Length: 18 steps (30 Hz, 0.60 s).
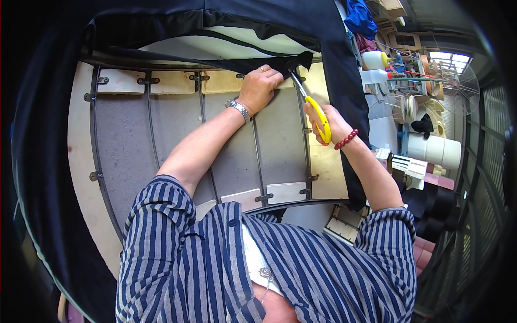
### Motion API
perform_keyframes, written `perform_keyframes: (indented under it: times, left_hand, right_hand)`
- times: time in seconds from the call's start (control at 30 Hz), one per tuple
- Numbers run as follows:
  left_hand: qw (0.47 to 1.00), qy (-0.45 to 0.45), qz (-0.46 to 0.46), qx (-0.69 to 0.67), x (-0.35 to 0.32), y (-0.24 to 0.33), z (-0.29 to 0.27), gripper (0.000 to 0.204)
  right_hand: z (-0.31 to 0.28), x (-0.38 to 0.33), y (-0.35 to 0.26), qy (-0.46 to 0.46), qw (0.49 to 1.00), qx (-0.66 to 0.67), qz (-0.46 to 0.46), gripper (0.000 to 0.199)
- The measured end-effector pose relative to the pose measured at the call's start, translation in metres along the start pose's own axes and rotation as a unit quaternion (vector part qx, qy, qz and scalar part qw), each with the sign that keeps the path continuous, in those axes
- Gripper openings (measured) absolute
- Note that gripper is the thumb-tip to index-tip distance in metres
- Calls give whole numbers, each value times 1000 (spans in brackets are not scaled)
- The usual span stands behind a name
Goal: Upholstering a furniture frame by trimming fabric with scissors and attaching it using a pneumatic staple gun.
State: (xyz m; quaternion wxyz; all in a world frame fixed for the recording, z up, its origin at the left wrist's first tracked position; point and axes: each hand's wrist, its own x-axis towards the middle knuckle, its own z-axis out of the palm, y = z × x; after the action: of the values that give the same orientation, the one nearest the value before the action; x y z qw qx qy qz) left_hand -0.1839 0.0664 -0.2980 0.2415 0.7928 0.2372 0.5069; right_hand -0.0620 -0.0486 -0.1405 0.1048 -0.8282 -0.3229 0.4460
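My right hand grips a pair of scissors by their yellow handles. Their metal blades point up and away, with the tips at the black fabric. Just left of the blades, my left hand is closed on the edge of this fabric. The cloth stretches as a narrow strip along the far side of an upholstered furniture frame, over pale wooden boards. My left fingertips are partly hidden, and so are the fingers inside the scissor handles.
Dark metal rods cross the frame's opening, held by small brackets on the boards. Grey floor shows between them. Black upholstery surrounds the frame. Bottles, a wire fan and a white drum stand to the right.
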Motion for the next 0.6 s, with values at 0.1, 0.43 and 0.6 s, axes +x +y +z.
perform_keyframes:
  times: [0.1,0.43,0.6]
  left_hand:
    - [1000,2,-13,7,0,1,0,12]
    - [995,1,-62,75,-3,0,-9,21]
    - [992,29,-116,29,1,-5,-20,40]
  right_hand:
    - [-4,3,7,-22,1000,-9,9,70]
    - [5,-5,22,-116,989,79,50,78]
    - [5,6,27,-122,988,69,66,81]
